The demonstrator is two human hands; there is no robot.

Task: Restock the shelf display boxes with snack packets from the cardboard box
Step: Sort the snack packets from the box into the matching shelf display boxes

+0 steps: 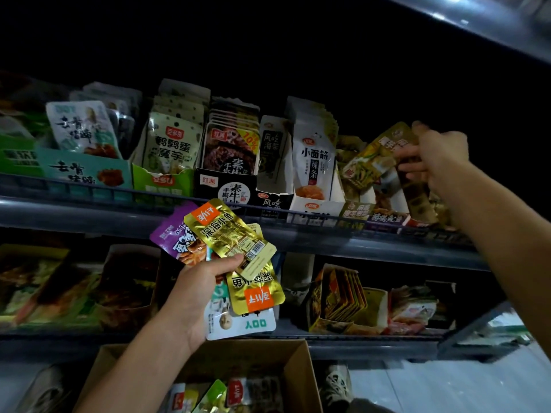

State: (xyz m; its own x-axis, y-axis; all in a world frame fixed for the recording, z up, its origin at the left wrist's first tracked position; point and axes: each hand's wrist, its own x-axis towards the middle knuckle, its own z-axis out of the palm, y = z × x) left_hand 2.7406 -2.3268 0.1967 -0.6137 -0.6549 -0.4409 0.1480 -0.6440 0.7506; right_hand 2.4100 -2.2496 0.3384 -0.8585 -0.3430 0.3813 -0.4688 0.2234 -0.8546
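Dim shop shelving fills the view, two dark metal tiers under a black upper void, with a pale floor showing at lower right. Along the upper shelf (89,210) a row of display boxes (162,181) stands packed upright with packets behind a low wire rail at the front edge. The lower shelf (372,341) carries looser, half-filled boxes with gaps between them.

Near the right end of the upper row, the right hand (436,162) reaches up with its fingers loosely spread, thumb and fingers pinching an olive-gold packet (390,144) tilted over the boxes there; the picture is blurred at this spot.

Lower and central, the left hand (202,290) grips a fanned bunch of snack packets (232,234) in front of the shelf lip: gold ones on top, a purple one behind, a white one below.

At the bottom stands the open cardboard box (301,374), more packets lying inside. A shoe (335,386) rests on the floor just beside it.
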